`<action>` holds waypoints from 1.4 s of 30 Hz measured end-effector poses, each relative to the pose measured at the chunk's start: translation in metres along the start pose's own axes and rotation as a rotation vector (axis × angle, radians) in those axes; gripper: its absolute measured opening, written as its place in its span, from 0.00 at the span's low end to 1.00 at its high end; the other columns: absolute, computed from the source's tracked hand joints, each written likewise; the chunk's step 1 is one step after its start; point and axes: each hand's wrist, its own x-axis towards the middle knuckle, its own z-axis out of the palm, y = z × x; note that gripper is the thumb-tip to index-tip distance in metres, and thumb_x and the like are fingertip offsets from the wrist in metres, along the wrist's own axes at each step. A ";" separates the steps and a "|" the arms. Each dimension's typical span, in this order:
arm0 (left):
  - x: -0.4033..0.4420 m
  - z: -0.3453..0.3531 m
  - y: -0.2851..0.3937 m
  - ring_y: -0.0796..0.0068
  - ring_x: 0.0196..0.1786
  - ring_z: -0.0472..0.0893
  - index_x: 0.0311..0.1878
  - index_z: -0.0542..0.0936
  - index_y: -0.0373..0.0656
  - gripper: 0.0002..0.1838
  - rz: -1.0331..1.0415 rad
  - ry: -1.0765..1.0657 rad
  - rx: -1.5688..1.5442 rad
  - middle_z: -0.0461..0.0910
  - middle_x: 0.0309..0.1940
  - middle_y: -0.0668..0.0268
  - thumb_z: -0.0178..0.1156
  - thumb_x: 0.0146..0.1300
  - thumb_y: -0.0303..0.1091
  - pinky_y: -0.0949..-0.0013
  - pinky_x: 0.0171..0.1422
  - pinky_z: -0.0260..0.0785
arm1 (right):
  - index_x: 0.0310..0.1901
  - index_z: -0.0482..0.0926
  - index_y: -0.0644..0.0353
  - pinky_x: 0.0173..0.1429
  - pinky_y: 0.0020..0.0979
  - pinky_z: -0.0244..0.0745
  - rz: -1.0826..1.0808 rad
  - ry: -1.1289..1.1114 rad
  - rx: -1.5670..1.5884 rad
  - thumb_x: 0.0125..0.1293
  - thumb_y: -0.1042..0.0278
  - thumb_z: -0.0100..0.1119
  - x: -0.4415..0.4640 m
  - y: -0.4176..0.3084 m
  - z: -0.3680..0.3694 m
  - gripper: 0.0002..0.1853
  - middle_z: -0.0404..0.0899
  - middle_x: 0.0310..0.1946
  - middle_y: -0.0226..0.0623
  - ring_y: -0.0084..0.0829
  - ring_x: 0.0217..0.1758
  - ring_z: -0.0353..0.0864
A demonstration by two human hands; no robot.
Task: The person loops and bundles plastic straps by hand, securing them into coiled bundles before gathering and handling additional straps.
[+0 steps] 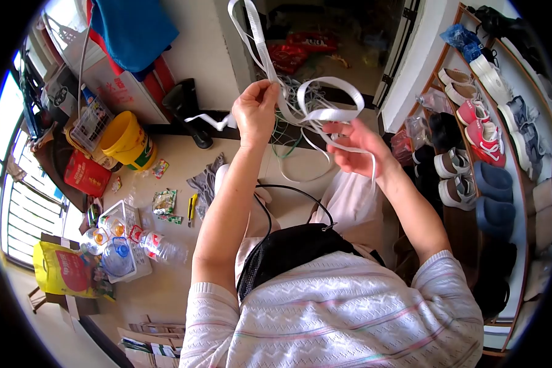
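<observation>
My left hand (255,113) is closed in a pinch on a white strap (260,52), which runs up past the top of the view and hangs in loops to the right. My right hand (357,147) has its fingers apart beside a large loop of the strap; a thin part of the strap passes across this hand, and whether the fingers grip it is unclear. Behind and below both hands lies a tangle of pale strands (294,101) on the floor, with a green strand among them.
A shoe rack (515,184) with several shoes stands at the right. On the left are a yellow bucket (129,141), a white basket (142,267) of plastic bottles, a yellow bag (64,267) and a yellow cutter (192,208). A black boot (190,113) stands by the wall.
</observation>
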 end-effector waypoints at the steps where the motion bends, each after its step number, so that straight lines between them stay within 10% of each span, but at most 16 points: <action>1: 0.001 -0.002 -0.009 0.86 0.22 0.70 0.35 0.80 0.35 0.08 0.028 0.027 0.033 0.77 0.22 0.72 0.62 0.56 0.30 0.80 0.29 0.65 | 0.55 0.68 0.62 0.20 0.21 0.69 0.003 0.101 -0.087 0.67 0.48 0.44 -0.009 -0.006 0.021 0.26 0.77 0.28 0.38 0.22 0.20 0.74; 9: 0.029 -0.055 -0.057 0.80 0.23 0.74 0.33 0.80 0.36 0.08 0.154 0.287 0.406 0.79 0.20 0.65 0.61 0.53 0.30 0.75 0.30 0.67 | 0.47 0.73 0.70 0.13 0.20 0.43 -0.248 -0.575 -0.248 0.63 0.65 0.55 -0.065 -0.046 0.027 0.17 0.58 0.08 0.22 0.13 0.08 0.51; 12: 0.041 -0.103 -0.088 0.79 0.18 0.73 0.32 0.79 0.33 0.07 -0.284 0.418 0.106 0.76 0.18 0.65 0.59 0.55 0.29 0.76 0.21 0.65 | 0.41 0.72 0.75 0.12 0.21 0.42 -0.552 -0.282 -0.431 0.64 0.65 0.53 -0.098 -0.067 0.027 0.16 0.55 0.07 0.22 0.14 0.07 0.49; 17: 0.047 -0.149 -0.114 0.76 0.17 0.73 0.30 0.76 0.35 0.05 -0.486 0.452 -0.218 0.76 0.20 0.64 0.59 0.57 0.26 0.76 0.18 0.65 | 0.41 0.72 0.71 0.14 0.19 0.46 -0.398 -0.005 -0.383 0.69 0.69 0.42 -0.085 -0.062 0.015 0.12 0.51 0.10 0.20 0.13 0.09 0.47; 22: 0.024 -0.105 -0.109 0.69 0.30 0.79 0.37 0.77 0.38 0.15 -0.585 0.020 -0.470 0.79 0.29 0.60 0.53 0.64 0.43 0.70 0.33 0.72 | 0.44 0.73 0.63 0.17 0.18 0.48 -0.306 0.142 -0.024 0.69 0.64 0.43 -0.022 -0.049 -0.019 0.12 0.56 0.13 0.19 0.13 0.13 0.51; 30: -0.026 -0.005 -0.030 0.78 0.30 0.79 0.39 0.79 0.33 0.14 -0.454 -0.735 0.466 0.81 0.32 0.63 0.58 0.59 0.37 0.76 0.33 0.70 | 0.40 0.73 0.60 0.21 0.20 0.54 -0.297 0.351 0.013 0.66 0.62 0.49 0.052 -0.026 -0.039 0.10 0.61 0.16 0.21 0.14 0.14 0.55; 40: -0.056 0.008 -0.027 0.81 0.29 0.76 0.42 0.79 0.38 0.12 -0.679 -1.258 -0.434 0.81 0.31 0.66 0.61 0.59 0.35 0.78 0.31 0.66 | 0.41 0.73 0.61 0.20 0.19 0.51 -0.335 0.441 -0.094 0.66 0.64 0.50 0.097 -0.030 -0.028 0.09 0.58 0.16 0.20 0.13 0.14 0.53; 42: -0.054 0.004 -0.035 0.80 0.29 0.77 0.40 0.80 0.38 0.11 -0.617 -1.284 -0.490 0.81 0.30 0.65 0.61 0.58 0.34 0.78 0.31 0.67 | 0.41 0.72 0.61 0.24 0.22 0.61 -0.304 0.388 -0.167 0.65 0.58 0.53 0.107 -0.035 -0.045 0.14 0.70 0.22 0.28 0.19 0.20 0.65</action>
